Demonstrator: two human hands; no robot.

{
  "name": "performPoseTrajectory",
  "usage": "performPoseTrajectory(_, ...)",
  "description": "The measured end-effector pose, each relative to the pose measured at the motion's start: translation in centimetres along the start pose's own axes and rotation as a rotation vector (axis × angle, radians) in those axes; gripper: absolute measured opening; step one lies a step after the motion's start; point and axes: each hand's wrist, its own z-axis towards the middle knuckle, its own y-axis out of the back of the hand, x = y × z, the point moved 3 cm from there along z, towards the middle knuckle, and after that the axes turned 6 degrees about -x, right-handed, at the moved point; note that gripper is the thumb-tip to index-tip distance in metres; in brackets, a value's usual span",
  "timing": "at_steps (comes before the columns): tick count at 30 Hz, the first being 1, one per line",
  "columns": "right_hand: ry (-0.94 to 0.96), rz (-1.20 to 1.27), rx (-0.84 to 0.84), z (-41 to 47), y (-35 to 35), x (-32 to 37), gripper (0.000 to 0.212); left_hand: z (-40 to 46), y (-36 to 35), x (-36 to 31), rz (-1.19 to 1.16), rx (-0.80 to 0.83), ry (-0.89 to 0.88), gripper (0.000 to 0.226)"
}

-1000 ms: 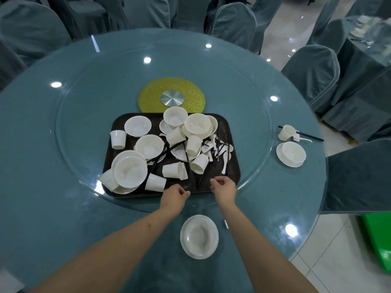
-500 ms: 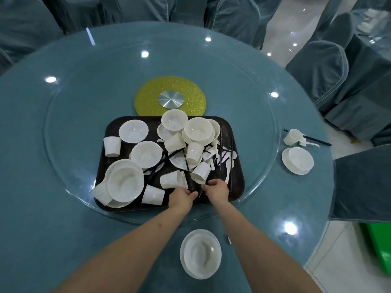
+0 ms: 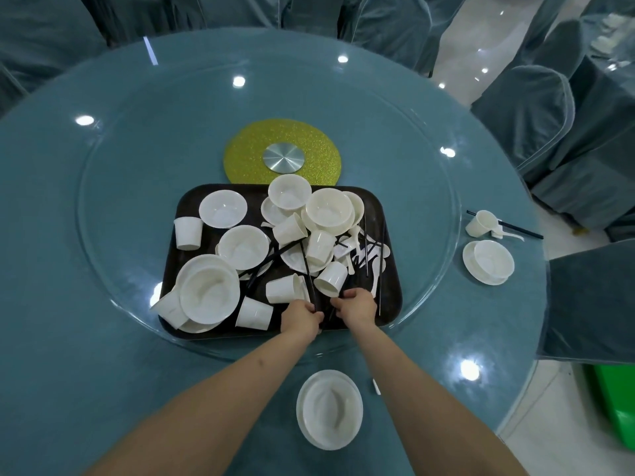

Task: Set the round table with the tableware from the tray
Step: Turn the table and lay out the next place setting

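Both hands, the left hand (image 3: 299, 319) and right hand (image 3: 355, 309), are curling around black chopsticks (image 3: 308, 277) at the near edge of the tray (image 3: 391, 290).

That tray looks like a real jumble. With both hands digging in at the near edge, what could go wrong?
The left hand and right hand grip black chopsticks that run under tipped cups. Pulling them out could roll the cup lying on its side, or knock it into the spoons. The tray sits at the edge of the glass turntable, so a tug might also spin or shift it.
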Motion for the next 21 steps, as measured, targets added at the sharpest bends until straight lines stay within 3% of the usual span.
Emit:
performPoseTrajectory(16,-0.008,0.123,0.095,-7.5,4.8,-2.0,0.028,-7.8,2.8,4.3,0.023,0.05,-0.114,0.011)
performPoseTrajectory(21,-0.061,0.279,0.197,-11.3,5.9,-2.8,0.024,-10.1,4.2,5.4,-0.089,0.107,-0.16,0.019)
